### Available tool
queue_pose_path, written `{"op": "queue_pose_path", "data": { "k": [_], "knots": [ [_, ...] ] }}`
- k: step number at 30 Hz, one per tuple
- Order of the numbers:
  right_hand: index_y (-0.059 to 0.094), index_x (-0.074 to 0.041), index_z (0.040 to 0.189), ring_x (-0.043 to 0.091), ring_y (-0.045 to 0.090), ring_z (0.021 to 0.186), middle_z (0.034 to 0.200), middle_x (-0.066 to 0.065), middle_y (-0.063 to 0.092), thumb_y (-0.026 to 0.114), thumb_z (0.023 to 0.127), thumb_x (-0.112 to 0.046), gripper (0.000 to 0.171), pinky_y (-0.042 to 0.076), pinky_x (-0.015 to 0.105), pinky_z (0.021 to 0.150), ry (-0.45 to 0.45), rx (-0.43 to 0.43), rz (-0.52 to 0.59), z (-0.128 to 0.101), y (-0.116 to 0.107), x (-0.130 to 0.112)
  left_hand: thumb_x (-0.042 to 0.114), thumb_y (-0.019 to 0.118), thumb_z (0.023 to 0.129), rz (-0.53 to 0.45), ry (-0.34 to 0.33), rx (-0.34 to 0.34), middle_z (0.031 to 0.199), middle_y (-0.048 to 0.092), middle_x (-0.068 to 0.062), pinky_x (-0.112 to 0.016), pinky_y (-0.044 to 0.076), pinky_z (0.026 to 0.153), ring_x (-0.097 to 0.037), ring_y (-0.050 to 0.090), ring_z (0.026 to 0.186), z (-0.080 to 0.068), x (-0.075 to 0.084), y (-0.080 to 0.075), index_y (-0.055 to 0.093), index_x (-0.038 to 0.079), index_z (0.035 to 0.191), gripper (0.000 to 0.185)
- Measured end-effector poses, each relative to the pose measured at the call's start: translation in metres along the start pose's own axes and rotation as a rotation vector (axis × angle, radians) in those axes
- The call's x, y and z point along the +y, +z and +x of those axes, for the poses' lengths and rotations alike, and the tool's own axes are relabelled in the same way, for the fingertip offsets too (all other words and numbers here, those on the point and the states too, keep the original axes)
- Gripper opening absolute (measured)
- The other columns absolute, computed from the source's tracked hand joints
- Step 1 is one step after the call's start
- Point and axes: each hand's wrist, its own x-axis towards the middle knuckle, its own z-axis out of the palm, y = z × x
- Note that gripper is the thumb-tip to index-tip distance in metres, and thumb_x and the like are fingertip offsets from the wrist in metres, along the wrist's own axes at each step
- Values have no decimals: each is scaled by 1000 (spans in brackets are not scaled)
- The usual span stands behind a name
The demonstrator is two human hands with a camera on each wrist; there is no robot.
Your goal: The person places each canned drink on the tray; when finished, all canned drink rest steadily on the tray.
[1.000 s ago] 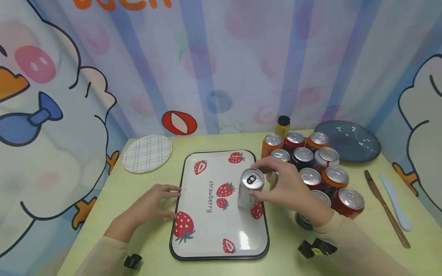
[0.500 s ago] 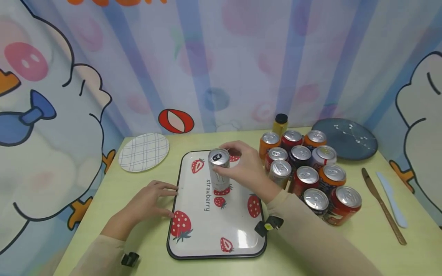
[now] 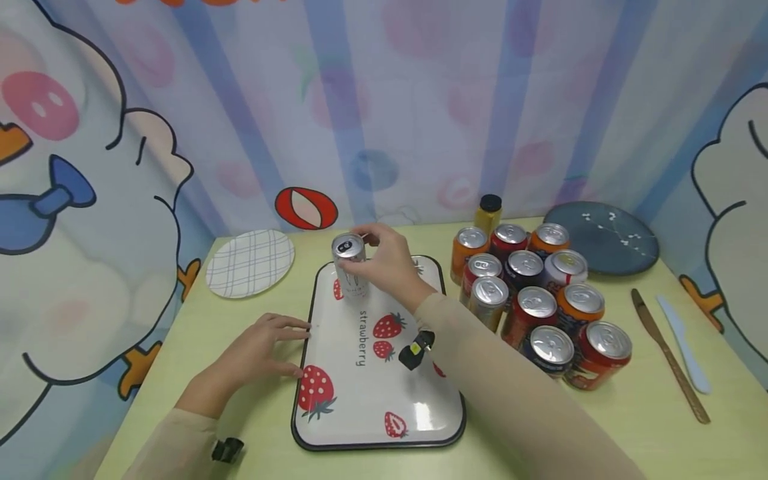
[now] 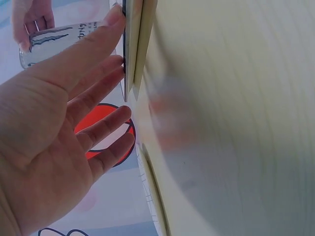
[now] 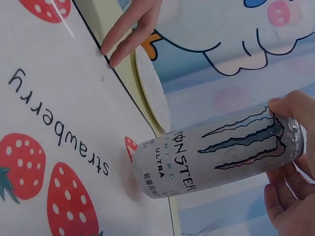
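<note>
My right hand (image 3: 390, 261) grips a white Monster energy drink can (image 3: 350, 265) near its top, thumb on one side and fingers on the other. In the right wrist view the can (image 5: 211, 152) has its base close over the tray's far left part. The white strawberry-print tray (image 3: 354, 407) with a black rim lies in the middle of the table. My left hand (image 3: 255, 353) touches the tray's left edge, its fingers fairly straight. The left wrist view shows that hand (image 4: 59, 123) with thumb and fingertips at the rim.
Several drink cans (image 3: 537, 303) stand grouped right of the tray, a yellow bottle (image 3: 489, 215) behind them. A dark plate (image 3: 606, 240) lies at the back right, a checked plate (image 3: 252, 263) at the back left. A brown knife (image 3: 669, 357) and a pale knife (image 3: 684, 343) lie far right.
My right hand has carried the white can from the tray's right side leftward and back to its far left corner. My left hand has stayed at the tray's left edge.
</note>
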Motion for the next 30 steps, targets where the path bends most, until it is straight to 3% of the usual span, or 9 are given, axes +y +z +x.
{"op": "queue_pose_path", "data": {
  "k": [10, 18, 25, 30],
  "knots": [
    [69, -12, 125, 23, 62, 107, 115, 3, 68, 90, 81, -26, 50, 58, 38, 85, 6, -21, 15, 19, 17, 10, 40, 96, 68, -7, -24, -4, 143, 63, -2, -59, 45, 115, -33, 49, 139, 3, 0, 0, 74, 20, 131, 69],
    [65, -13, 131, 21, 62, 113, 125, 2, 66, 88, 84, -28, 54, 57, 40, 97, -12, -10, 15, 22, 20, 17, 42, 96, 69, -1, -24, -13, 144, 63, -2, -60, 44, 116, -34, 49, 139, 6, 3, 0, 74, 21, 131, 69],
    [54, -13, 147, 21, 55, 130, 140, 3, 58, 86, 86, -24, 70, 53, 43, 109, -9, 19, -16, 1, 13, 10, 40, 95, 70, 9, -2, -9, 143, 63, -3, -60, 45, 115, -35, 51, 138, 8, 5, -1, 74, 18, 130, 68],
    [54, -13, 146, 21, 51, 136, 144, 2, 56, 82, 90, -18, 63, 48, 42, 115, -24, 22, -35, -25, 7, -2, 42, 95, 69, 8, 12, 1, 142, 65, -4, -60, 45, 114, -37, 52, 137, 3, 2, 0, 74, 15, 129, 69]
  ]
}}
